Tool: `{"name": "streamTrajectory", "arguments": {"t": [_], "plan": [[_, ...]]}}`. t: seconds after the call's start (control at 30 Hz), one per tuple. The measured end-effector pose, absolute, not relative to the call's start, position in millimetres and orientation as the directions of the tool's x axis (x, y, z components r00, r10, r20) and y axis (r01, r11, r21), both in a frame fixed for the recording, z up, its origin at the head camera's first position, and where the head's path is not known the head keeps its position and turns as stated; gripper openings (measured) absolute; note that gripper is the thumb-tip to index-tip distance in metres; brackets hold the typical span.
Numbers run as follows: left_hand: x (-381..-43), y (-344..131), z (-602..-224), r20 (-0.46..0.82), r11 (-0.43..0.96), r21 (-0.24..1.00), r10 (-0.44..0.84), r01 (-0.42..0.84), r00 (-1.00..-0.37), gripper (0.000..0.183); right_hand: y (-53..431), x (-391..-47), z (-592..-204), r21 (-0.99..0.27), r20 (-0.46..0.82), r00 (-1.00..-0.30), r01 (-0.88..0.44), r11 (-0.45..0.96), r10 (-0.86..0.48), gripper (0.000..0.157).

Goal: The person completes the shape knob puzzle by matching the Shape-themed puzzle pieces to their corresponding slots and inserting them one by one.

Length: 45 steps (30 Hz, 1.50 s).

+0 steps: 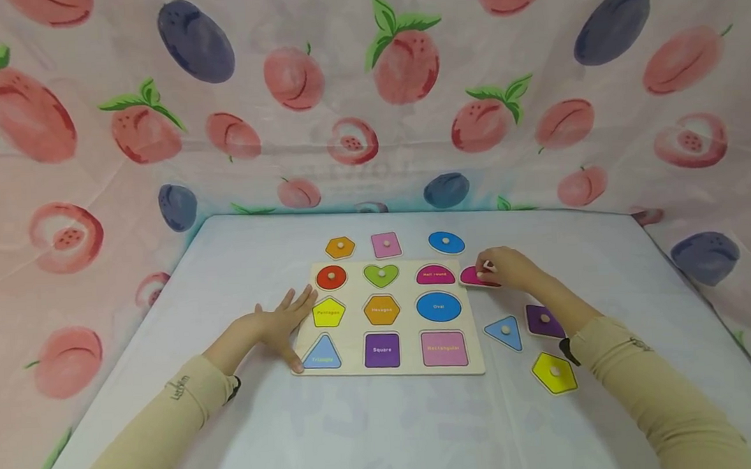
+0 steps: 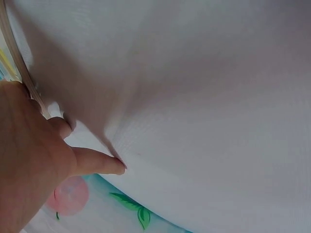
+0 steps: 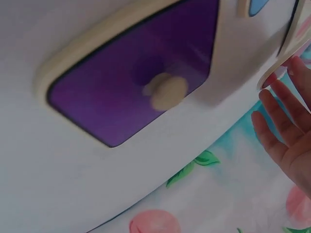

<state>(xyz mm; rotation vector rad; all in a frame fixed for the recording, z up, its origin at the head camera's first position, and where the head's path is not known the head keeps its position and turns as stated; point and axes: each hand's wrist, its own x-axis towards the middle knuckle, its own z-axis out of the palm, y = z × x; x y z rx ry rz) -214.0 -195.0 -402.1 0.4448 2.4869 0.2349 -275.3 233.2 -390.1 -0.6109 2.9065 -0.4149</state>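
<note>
A wooden shape puzzle board [image 1: 408,289] lies on the table, with a red circle piece [image 1: 326,281] and a green heart piece [image 1: 373,270] seated in it. Fingers spread, my left hand [image 1: 280,328] rests along the board's left edge, thumb by the lower left corner. Just right of the printed half-round slot [image 1: 435,276], my right hand [image 1: 509,267] pinches a magenta half-round piece [image 1: 470,277] by its knob. In the right wrist view, that hand [image 3: 294,145] is partly cut off and only a sliver of the piece shows.
Behind the board lie an orange hexagon [image 1: 335,250], a pink rectangle [image 1: 380,251] and a blue oval piece [image 1: 437,240]. To its right are a light blue triangle [image 1: 511,340], purple square [image 3: 116,92] and yellow pentagon [image 1: 564,380]. A fruit-print cloth [image 1: 347,173] hangs behind the table.
</note>
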Motion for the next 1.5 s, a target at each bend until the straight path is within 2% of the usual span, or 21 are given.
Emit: {"name": "streamTrajectory", "arguments": {"t": [0.63,1.03,1.23,1.5], "plan": [[-215,-195,-400,-0.532,0.933,0.253,0.355,0.255,-0.769,0.138,194,-281,-384,-0.265,-0.023,-0.879,-0.454,0.850,-0.477,0.009],[-213,-193,-401,-0.538,0.934,0.261,0.351,0.244,-0.767,0.137,169,-292,-393,-0.330,-0.080,-0.862,-0.451,0.829,-0.501,0.007],[-211,-192,-402,-0.542,0.935,0.264,0.347,0.237,-0.765,0.137,161,-293,-397,-0.295,-0.063,-0.854,-0.479,0.827,-0.517,0.007],[-213,-192,-401,-0.538,0.937,0.249,0.344,0.246,-0.769,0.137,156,-298,-398,-0.279,-0.088,-0.873,-0.440,0.853,-0.479,0.006]]}}
